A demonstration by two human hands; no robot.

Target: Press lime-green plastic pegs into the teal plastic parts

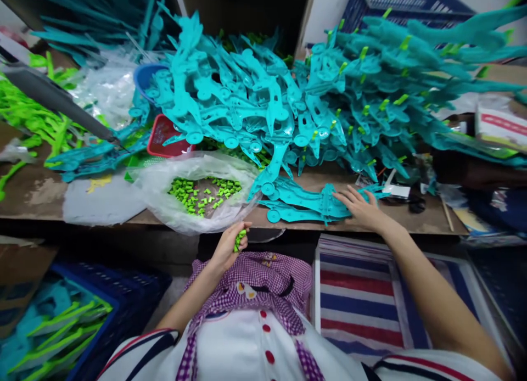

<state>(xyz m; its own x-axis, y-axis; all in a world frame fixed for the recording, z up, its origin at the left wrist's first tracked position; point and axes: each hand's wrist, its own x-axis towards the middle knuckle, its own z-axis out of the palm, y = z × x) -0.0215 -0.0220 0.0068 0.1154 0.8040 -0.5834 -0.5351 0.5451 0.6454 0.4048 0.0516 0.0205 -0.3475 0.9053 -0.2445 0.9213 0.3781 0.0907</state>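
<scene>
My left hand (229,244) is closed around a few small green plastic pieces (239,240), held just below the table edge over my lap. My right hand (361,206) lies flat, fingers spread, on a small stack of teal plastic parts (307,202) at the front of the wooden table (37,189). A clear plastic bag (197,194) holding several loose green pieces lies on the table just left of that stack.
A big heap of teal parts (255,106) fills the table's middle; those at the right (395,84) carry green clips. Green parts (28,117) lie at far left, with a red basket (164,136). A blue crate (69,320) stands on the floor at left, a striped sack (370,293) at right.
</scene>
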